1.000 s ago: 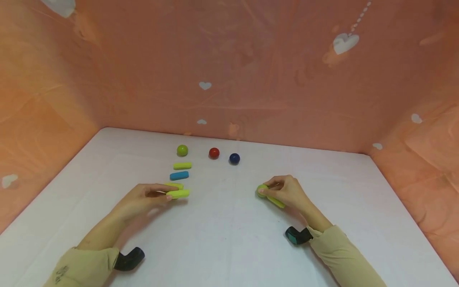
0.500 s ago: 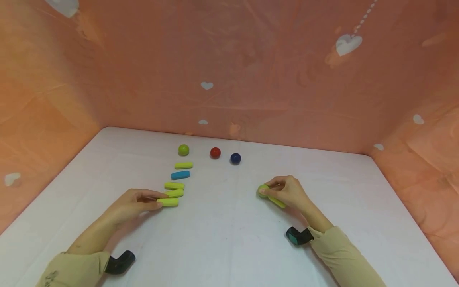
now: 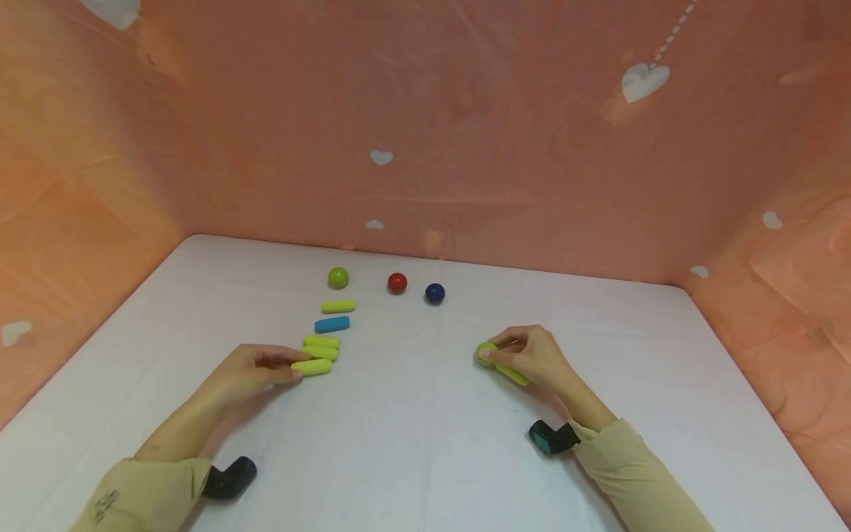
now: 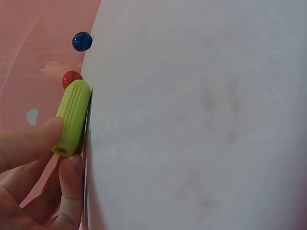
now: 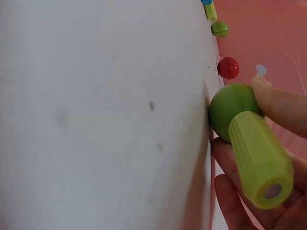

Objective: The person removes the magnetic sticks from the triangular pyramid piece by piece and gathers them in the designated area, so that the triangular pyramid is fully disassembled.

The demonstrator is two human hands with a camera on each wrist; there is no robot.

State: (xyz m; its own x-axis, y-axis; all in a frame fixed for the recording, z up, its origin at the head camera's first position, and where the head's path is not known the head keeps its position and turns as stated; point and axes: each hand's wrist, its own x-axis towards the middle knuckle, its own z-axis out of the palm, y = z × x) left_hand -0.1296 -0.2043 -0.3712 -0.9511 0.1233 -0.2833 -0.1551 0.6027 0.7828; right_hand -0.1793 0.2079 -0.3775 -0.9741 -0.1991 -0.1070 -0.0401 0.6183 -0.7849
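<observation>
My left hand (image 3: 249, 375) pinches a ridged yellow-green rod (image 3: 311, 367) between thumb and fingers. Just beyond it, two more yellow-green rods (image 3: 321, 341) lie side by side on the white table. The left wrist view shows the held rod (image 4: 74, 117) close up, a small hole in its near end. On the other side, my right hand (image 3: 532, 356) grips a green ball (image 3: 487, 354) with a yellow-green rod (image 3: 512, 374) joined to it. In the right wrist view that rod (image 5: 261, 160) points back from the ball (image 5: 233, 108), with a grey spot in its end.
Farther back lie a blue rod (image 3: 332, 324) and another yellow-green rod (image 3: 338, 306). A green ball (image 3: 337, 278), a red ball (image 3: 397, 283) and a dark blue ball (image 3: 435, 293) stand near the table's (image 3: 425, 458) back edge. A pinkish-orange cloth (image 3: 425, 111) hangs behind and at both sides.
My left hand has moved left and toward me with its rod, then slightly back. The two rods beyond it, partly covered before, now show and lie closer together. The right hand holds still.
</observation>
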